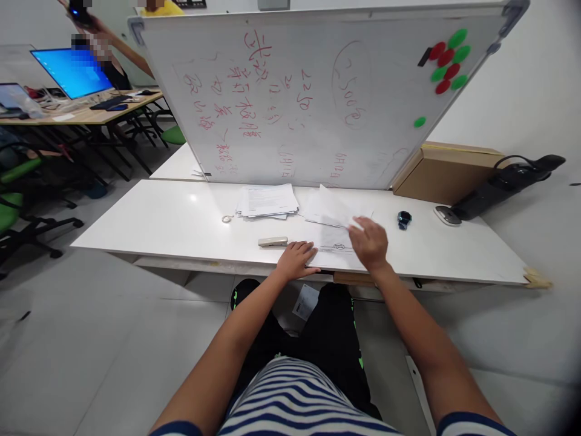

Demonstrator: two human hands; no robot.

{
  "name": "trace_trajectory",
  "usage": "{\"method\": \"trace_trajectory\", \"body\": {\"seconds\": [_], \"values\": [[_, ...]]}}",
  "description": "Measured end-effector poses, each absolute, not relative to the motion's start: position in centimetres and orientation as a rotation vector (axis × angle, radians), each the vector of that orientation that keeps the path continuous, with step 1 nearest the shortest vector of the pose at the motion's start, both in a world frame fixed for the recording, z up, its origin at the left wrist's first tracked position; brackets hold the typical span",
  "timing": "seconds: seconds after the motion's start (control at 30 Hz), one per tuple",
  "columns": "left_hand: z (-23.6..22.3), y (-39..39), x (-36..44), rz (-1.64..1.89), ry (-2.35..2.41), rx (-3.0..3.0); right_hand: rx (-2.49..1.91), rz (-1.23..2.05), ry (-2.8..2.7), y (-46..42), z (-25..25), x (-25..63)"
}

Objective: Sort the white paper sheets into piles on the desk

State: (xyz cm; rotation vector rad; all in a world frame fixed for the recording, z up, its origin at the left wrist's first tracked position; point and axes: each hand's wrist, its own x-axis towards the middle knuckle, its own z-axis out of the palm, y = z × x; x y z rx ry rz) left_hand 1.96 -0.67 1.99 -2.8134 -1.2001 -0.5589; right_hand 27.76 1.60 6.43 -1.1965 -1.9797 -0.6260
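My right hand pinches the near edge of a white sheet of paper, which tilts up off the desk. Beneath it, a printed sheet with an oval mark lies close to the desk's front edge. My left hand rests with fingers stretched out at the left side of that printed sheet. Just left of those fingers is a pale stapler. Farther back sits a stack of printed papers, with a small ring-shaped item to its left.
A whiteboard with red writing and magnets stands along the back of the white desk. To the right are a watch, a computer mouse, a black bottle and a cardboard box. Another person is behind a monitor.
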Motion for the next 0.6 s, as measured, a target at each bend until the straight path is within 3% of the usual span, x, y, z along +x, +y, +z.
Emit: {"method": "trace_trajectory", "body": {"seconds": [0.27,0.6], "values": [[2.0,-0.6,1.6,-0.641,-1.145,-2.881,-1.216,-0.255,-2.240,-6.9,-0.3,26.5],[0.5,-1.7,0.7,-0.884,-1.255,-2.920,-1.339,-0.107,-2.059,-9.7,0.0,23.2]]}}
